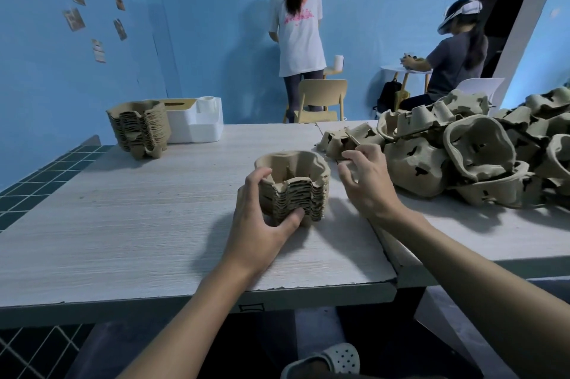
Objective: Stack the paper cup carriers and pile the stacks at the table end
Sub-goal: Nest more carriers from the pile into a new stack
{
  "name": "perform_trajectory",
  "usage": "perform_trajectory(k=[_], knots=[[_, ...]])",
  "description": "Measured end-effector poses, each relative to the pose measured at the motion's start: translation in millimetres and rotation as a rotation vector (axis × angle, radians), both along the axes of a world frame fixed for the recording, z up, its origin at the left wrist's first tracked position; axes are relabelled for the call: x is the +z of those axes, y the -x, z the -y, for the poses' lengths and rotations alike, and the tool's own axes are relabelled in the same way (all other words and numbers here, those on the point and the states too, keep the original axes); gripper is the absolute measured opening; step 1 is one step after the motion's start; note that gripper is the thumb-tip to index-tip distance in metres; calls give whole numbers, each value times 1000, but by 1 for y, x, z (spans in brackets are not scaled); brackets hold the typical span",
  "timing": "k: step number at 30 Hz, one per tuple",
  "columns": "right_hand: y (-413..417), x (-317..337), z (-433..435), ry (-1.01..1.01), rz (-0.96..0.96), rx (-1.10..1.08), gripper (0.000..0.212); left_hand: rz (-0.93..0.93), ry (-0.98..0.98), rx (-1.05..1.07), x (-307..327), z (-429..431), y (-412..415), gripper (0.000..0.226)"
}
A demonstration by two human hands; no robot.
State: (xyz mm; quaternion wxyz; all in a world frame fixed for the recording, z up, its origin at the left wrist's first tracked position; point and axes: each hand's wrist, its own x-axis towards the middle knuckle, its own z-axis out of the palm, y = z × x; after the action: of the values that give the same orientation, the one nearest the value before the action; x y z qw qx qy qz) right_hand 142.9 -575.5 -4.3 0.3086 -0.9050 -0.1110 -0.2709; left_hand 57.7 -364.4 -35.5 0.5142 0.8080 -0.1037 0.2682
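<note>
The working stack [293,190] of carriers stands near the front edge of the worktop [123,224], towards its right front corner. The left hand [262,215] is wrapped round its near side, thumb low and fingers over the rim. The right hand [367,181] is half spread, fingertips at the nearest loose carrier [345,144]; whether it has hold of it I cannot tell.

The stack's layers sit unevenly, so a carrier pressed on askew would probably jam rather than nest. The stack might also lean or tip once the left hand lets go. Pulling one piece from the heap [462,159] on the adjoining worktop to the right could drag tangled neighbours off its front edge.

There are two stacks: this one and a finished stack [138,131] at the far left corner, against one white box [200,125]. There is one heap, its carriers too tangled to count. Beyond are a standing person [299,30], a seated person [453,54] and a wooden chair [320,97].
</note>
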Motion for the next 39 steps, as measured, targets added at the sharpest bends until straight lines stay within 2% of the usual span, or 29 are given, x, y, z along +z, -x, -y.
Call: perform_trajectory(k=[3, 9, 16, 20, 25, 30, 35, 39], knots=[[-21, -6, 4, 156, -109, -80, 43, 1, -2, -3, 0, -1, 0, 76], [-42, -5, 2, 167, -209, -154, 38, -13, 15, -15, -1, 0, -1, 73], [-43, -6, 1, 158, -163, -180, 30, -26, 17, -30, 0, -1, 1, 72], [-30, -2, 2, 111, -63, -136, 31, -15, 21, -21, 1, -1, 2, 69], [-6, 13, 4, 122, 84, -100, 46, 4, 13, 3, 2, -2, 3, 72], [11, 29, 12, 120, 276, -117, 29, -4, 63, 25, 3, -4, 3, 70], [17, 40, 19, -7, 188, 54, 33, -13, 67, 11, 4, -10, 10, 69], [12, 41, 16, -69, 81, 76, 35, -14, 18, 14, 5, -21, 19, 69]])
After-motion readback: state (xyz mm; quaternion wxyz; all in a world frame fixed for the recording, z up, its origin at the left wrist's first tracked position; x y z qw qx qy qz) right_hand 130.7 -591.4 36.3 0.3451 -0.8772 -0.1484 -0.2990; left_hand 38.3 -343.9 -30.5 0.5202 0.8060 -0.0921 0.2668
